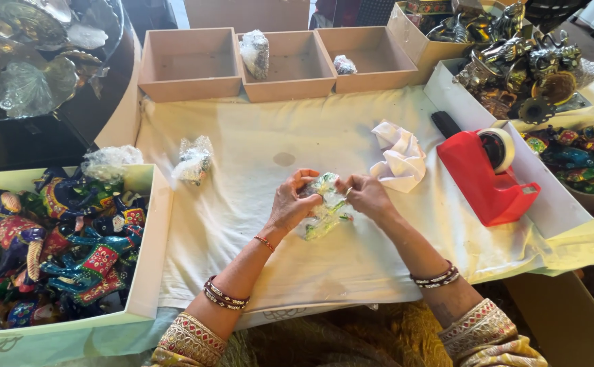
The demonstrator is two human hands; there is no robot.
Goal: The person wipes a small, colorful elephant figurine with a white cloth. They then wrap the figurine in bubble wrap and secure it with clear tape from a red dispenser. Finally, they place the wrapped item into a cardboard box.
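Between both hands' grips (331, 197), wrapped figurine (324, 204).

Open white cloth (242, 224) lies on both sides of the left hand (291, 204) and right hand (367, 196), which meet mid-table. Just right of them a crumpled white cloth (399, 158) sits in the way, and beyond it the red tape dispenser (488, 175) blocks that side. To the left, a wrapped bundle (193, 160) stands apart, with the box of painted figurines (148, 265) walling the edge. Three small trays (280, 64) close off the far side.
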